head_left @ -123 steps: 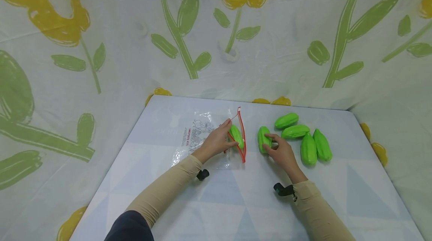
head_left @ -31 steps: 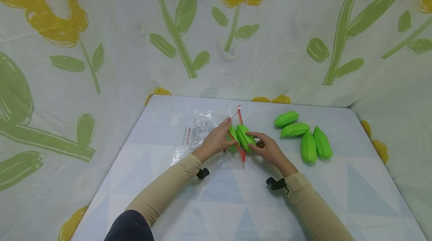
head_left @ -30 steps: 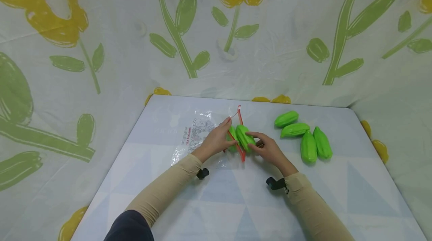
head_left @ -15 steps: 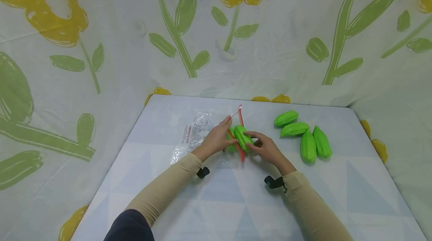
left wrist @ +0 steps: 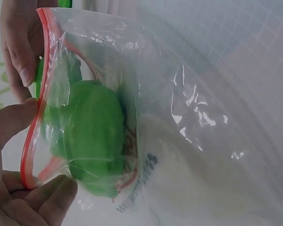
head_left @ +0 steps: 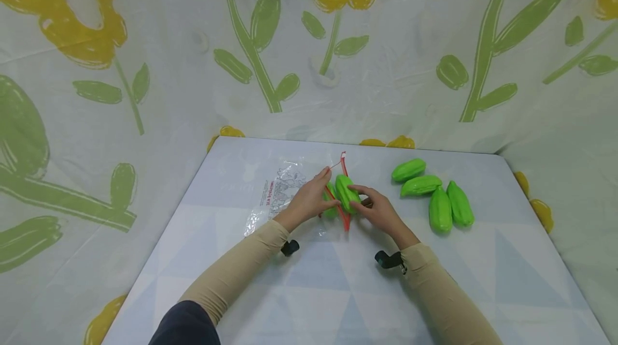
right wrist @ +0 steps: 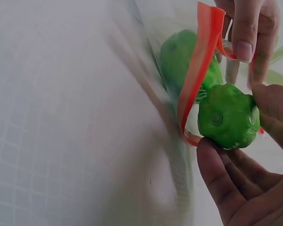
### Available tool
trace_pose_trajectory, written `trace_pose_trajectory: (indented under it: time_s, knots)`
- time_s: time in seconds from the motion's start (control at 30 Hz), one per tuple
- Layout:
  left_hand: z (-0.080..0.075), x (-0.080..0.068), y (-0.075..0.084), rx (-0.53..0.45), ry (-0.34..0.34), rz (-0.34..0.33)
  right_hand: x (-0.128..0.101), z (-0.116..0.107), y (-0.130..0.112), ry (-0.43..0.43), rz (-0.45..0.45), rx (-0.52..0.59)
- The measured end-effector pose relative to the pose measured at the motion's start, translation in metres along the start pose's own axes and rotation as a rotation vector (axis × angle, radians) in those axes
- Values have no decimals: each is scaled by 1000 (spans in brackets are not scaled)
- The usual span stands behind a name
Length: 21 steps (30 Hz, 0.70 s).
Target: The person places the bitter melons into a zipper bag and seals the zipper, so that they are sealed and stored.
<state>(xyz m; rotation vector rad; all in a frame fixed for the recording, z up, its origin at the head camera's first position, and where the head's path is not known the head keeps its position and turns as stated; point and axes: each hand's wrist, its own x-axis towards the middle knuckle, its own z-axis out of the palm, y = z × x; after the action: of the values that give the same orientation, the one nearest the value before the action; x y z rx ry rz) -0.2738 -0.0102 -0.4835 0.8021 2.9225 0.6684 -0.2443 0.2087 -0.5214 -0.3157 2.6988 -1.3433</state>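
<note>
You are holding a green gourd [head_left: 345,192] at the red-rimmed mouth of the clear bag [head_left: 285,195], its long axis pointing into the opening and toward your left side. Your right hand [head_left: 379,212] is gripping the gourd by its blunt end, thumb below and fingers curled over the top, so the gourd lies directly ahead of that hand. Your left hand [head_left: 310,200] is pinching the red rim [head_left: 341,206] and holding the mouth spread; this hand is the nearer one to the bag, and the right is the nearer one to the loose fruit.

A second gourd [left wrist: 87,136] is already lying inside the bag, just past the rim. The left wrist view is showing it plainly through the plastic; the head view is showing only a sliver of it behind the rim. The right wrist view is showing the held gourd's end [right wrist: 227,115] touching the rim strip.

Four more gourds [head_left: 436,198] are lying on the table [head_left: 338,291], well apart from the bag, on its right.
</note>
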Motion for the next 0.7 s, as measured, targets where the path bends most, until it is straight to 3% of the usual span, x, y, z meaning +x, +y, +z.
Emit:
trace_pose_trajectory:
  time_s: [0.7]
  knots:
    - [-1, 1, -1, -2, 51, 12, 4, 6, -1, -16, 35, 34]
